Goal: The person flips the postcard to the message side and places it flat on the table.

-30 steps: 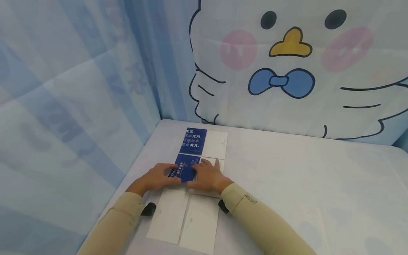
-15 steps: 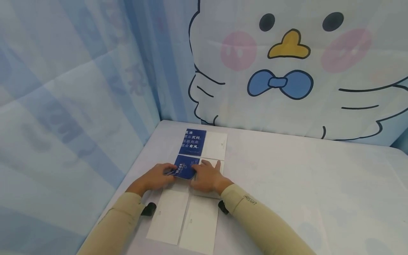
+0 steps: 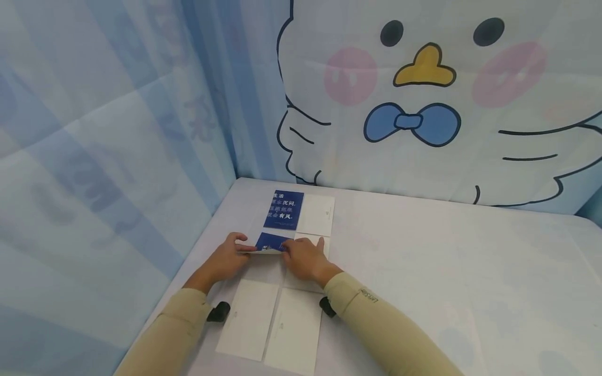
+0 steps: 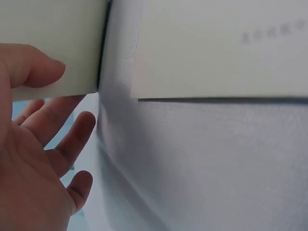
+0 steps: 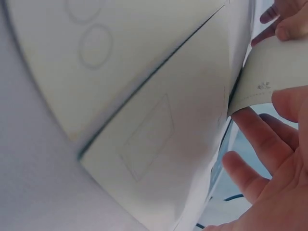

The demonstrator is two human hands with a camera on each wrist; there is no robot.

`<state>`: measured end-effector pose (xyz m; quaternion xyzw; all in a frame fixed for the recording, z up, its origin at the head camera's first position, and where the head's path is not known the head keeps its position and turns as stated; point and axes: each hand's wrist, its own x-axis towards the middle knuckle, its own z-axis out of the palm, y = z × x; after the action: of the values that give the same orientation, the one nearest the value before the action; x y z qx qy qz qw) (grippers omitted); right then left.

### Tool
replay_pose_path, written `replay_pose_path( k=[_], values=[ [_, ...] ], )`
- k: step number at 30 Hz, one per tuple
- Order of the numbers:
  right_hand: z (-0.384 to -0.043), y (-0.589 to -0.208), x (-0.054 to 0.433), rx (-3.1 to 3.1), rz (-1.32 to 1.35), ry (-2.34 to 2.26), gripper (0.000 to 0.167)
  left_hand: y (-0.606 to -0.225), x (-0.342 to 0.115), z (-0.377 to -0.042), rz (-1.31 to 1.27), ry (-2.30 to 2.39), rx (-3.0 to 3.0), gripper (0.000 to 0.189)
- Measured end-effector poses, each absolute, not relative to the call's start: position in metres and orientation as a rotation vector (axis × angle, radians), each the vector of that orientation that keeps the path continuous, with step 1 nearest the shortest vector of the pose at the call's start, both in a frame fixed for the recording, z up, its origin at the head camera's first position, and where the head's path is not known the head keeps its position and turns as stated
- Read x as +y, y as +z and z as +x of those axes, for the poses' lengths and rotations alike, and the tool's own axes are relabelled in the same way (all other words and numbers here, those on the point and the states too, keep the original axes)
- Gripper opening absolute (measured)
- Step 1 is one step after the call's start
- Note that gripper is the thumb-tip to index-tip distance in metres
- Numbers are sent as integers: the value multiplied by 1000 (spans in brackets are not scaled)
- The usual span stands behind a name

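Note:
Both hands hold one postcard (image 3: 271, 241), which has a blue printed face and a pale back. My left hand (image 3: 223, 262) pinches its left end between thumb and fingers, the other fingers spread in the left wrist view. At its right end my right hand (image 3: 304, 261) pinches it too. The postcard's near side is raised off the table, and its pale back (image 5: 281, 67) shows in the right wrist view. Behind it lies a blue postcard (image 3: 284, 210) with white writing. A pale postcard (image 3: 301, 283) lies partly hidden under my right hand.
Another pale postcard (image 3: 316, 215) lies at the back, right of the blue one. Two more, a left pale card (image 3: 248, 318) and a right pale card (image 3: 292, 331), lie nearer me. A curtain (image 3: 117, 156) borders the white table (image 3: 447, 271) on the left.
The held postcard's near edge has risen and tipped away from me, so less of its blue face shows. My left hand has moved slightly away from me; my right hand stays nearly in place.

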<state>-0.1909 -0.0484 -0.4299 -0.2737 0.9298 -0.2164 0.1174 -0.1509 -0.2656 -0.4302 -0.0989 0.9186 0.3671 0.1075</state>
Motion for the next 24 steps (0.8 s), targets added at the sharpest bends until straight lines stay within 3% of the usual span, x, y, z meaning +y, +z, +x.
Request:
replay_pose_path(
  k=[17,24],
  values=[
    [-191,-426,-47,2750,-910,-840,30,-435,-277,-146,-234,1323,2813,40],
    [-191,-423,-46,2681,-837,-1099,30,-429,-275,-145,-186,1325,2892,36]
  ],
)
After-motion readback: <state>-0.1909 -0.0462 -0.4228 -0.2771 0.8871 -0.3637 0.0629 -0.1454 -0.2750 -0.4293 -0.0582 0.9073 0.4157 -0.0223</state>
